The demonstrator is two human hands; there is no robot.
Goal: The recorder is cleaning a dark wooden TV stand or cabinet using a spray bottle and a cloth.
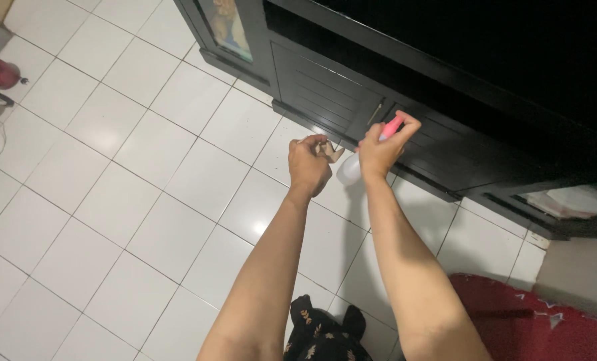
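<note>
Right there — spray bottle [352,167] in right hand [380,152] — left hand [308,167] just beside.

One head-worn camera looks steeply down, close over the forearms (no second view).

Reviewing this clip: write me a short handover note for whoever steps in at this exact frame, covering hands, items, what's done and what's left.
Right hand: gripping a clear spray bottle with a pink nozzle, finger on the trigger, aimed at the black cabinet.
Left hand: closed on a small crumpled pale cloth or tissue, beside the bottle.
Both are held above the white tile floor, close to the cabinet's lower doors.
Done: cannot tell if any spray has landed; no wet patch shows.
Left: spraying and wiping the door fronts, judging by the pose.
</note>
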